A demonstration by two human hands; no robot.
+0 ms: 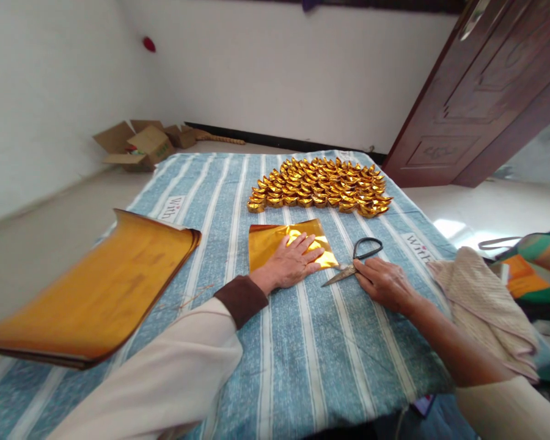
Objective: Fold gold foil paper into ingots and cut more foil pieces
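Note:
My left hand point(293, 261) lies flat, fingers spread, on a small shiny gold foil paper sheet point(266, 241). To its right, my right hand point(385, 284) is closed around the lower handle of a pair of scissors point(343, 274). The scissors' black upper handle loop shows above my fingers, and the blades point left, close to the sheet's lower right corner. Beyond the sheet stand many folded gold paper ingots point(318, 183) in tight rows. A stack of large gold paper sheets point(96, 287) lies on the left, its edges curling up.
A blue and white striped cloth point(252, 366) covers the table. A beige towel point(479, 305) hangs at the right edge, beside part of another person's arm point(546, 252). Cardboard boxes point(149, 143) sit on the floor at the back left. A dark red door point(472, 104) stands back right.

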